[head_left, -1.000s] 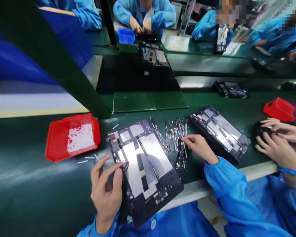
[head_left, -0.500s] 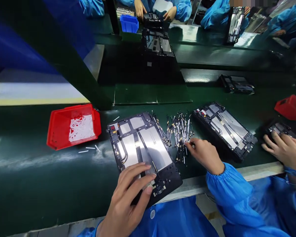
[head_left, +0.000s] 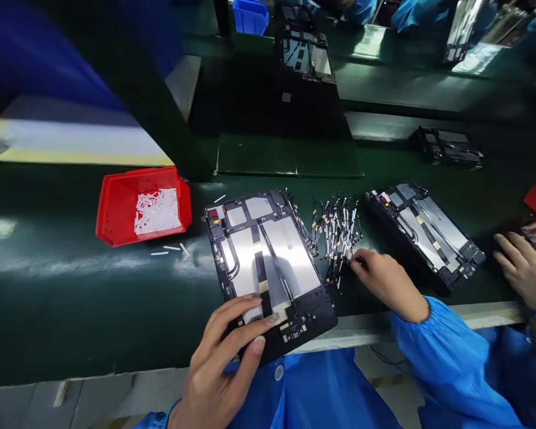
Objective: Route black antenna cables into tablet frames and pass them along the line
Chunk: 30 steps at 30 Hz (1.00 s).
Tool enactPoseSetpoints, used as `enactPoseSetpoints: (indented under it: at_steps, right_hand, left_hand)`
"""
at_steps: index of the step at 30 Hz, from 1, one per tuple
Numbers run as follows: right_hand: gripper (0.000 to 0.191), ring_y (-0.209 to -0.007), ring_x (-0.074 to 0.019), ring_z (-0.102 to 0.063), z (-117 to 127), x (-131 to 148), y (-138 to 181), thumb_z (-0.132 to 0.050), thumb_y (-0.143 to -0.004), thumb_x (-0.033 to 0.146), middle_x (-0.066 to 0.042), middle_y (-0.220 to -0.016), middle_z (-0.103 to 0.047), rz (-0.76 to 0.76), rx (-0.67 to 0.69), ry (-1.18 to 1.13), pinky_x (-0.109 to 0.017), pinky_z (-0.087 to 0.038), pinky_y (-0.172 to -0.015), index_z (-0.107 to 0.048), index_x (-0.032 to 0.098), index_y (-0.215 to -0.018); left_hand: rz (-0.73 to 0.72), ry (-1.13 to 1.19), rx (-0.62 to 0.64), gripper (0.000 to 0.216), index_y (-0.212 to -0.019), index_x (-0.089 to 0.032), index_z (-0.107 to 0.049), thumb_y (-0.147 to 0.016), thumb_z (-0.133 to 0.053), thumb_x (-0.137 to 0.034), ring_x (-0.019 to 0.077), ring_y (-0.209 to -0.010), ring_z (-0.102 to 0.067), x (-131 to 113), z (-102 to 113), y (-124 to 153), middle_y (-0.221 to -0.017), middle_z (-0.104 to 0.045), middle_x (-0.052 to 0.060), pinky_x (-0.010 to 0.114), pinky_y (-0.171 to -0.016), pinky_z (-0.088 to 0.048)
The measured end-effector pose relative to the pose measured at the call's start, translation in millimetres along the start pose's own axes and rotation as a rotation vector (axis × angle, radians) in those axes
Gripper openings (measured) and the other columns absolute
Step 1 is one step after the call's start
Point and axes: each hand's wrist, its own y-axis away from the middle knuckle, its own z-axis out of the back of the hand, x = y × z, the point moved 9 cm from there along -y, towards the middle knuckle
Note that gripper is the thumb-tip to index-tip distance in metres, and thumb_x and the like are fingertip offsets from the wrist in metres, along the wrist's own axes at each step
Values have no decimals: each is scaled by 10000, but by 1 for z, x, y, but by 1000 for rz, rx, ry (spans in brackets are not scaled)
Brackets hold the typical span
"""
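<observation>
An opened tablet [head_left: 290, 250], its silver battery plates and black ribbon cables exposed, lies on the green bench in front of me. My left hand [head_left: 226, 351] rests on its lower left corner, fingers stretched and touching the frame. To the tablet's right is a loose pile of thin flex cables [head_left: 338, 229], black with white and gold parts. At the pile's right edge my right hand [head_left: 386, 280] has thumb and forefinger pinched together on the end of a thin flex cable. The fingertips partly hide that end.
A red bin [head_left: 116, 208] with white strips [head_left: 158, 211] stands at left, a few strips loose beside it. Right of the pile sits a stack of opened tablets [head_left: 424, 232]. A co-worker's hand [head_left: 524, 268] is at far right. A green post [head_left: 156, 101] slants down behind the bin.
My view has tilted down and shifted left, so the bench items appear higher and further right. My left hand has slid slightly toward the tablet's lower left edge; my right hand stays at the pile.
</observation>
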Motion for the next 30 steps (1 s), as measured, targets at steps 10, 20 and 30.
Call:
enactPoseSetpoints:
  at_steps: [10,20,30]
  right_hand:
    - [182,-650,-150,-684,65,61,83,-673,-830,408,4,-748,-723,244,-285,-682,-210,-546,-568,-715,257,-737]
    - [78,-768,-106,-641,17,168,68,-632,-883,162,18,-846,-673,513,-197,-910,-199,-497,-664,-658,234,-874]
    - [116,-895,-126,-641,11,198,72,-563,-915,152,7,-956,-657,604,71,-674,-233,-504,-794,-641,237,-925]
  left_hand:
    - [656,271,122,392,-1352,-389,-526,-966,-462,-410,267,-1435,-338,44,-3,74,-1567,-340,-32,401,-1104,-419]
    - [348,236,-33,594,-1459,-331,-393,-940,-325,-613,318,-1393,-402,45,-15,72,-1519,-420,59,471,-1030,-505]
    - [754,705,-123,365,-816,-250,-691,-992,-405,-394,259,-1347,-482,63,1,67,-1439,-516,26,361,-998,-539]
